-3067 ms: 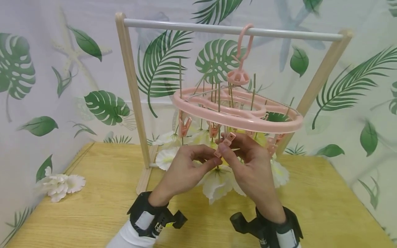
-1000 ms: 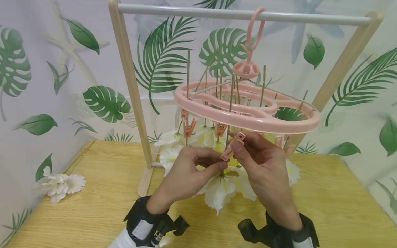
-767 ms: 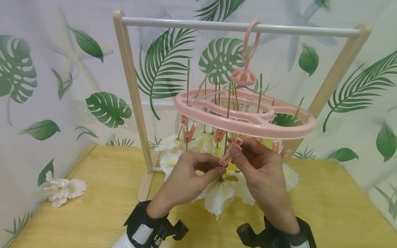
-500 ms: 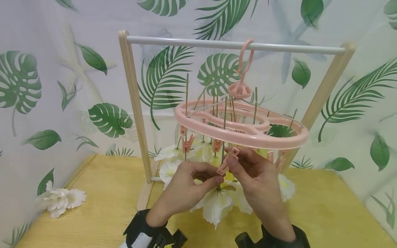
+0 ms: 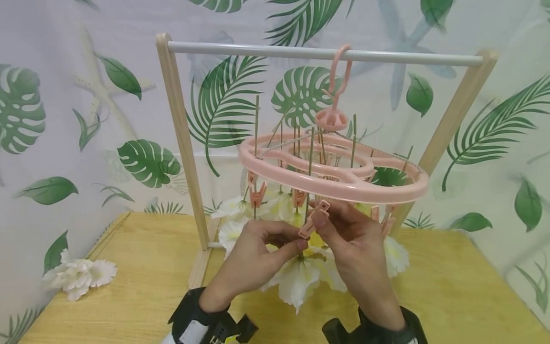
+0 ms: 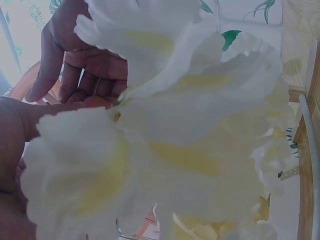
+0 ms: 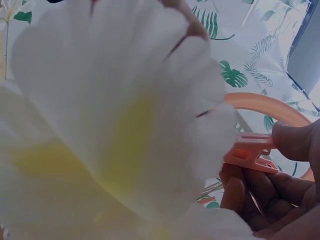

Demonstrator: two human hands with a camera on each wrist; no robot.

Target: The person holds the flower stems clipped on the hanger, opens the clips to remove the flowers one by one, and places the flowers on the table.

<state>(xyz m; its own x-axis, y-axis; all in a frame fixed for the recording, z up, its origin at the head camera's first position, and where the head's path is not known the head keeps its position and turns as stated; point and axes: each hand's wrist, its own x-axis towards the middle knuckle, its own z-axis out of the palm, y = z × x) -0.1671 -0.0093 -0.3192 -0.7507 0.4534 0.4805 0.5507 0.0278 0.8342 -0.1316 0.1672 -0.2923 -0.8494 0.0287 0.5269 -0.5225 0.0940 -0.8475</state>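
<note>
A round pink clip hanger (image 5: 339, 189) hangs by its hook from a rail. My right hand (image 5: 358, 246) pinches one of its pink clothespins (image 5: 315, 219) below the front of the ring. In the right wrist view, the thumb lies on one arm of this clothespin (image 7: 247, 156), with the fingers under it. My left hand (image 5: 262, 253) pinches the stem of a white artificial flower (image 5: 297, 282) just above its bloom. This stem (image 5: 311, 152) rises past the clothespin and above the ring. In both wrist views white petals (image 6: 165, 120) hide much; whether the clothespin grips the stem is unclear.
Other white and yellow flowers (image 5: 232, 229) hang head down under the ring, with clothespins (image 5: 258, 195) beside their stems. A wooden stand (image 5: 182, 138) with a white rail (image 5: 258, 49) holds the hanger. One white flower (image 5: 81, 274) lies at the table's left edge.
The head view has shifted and tilted. Both hands keep their hold on the clothespin and the flower stem, with hardly any movement relative to the hanger.
</note>
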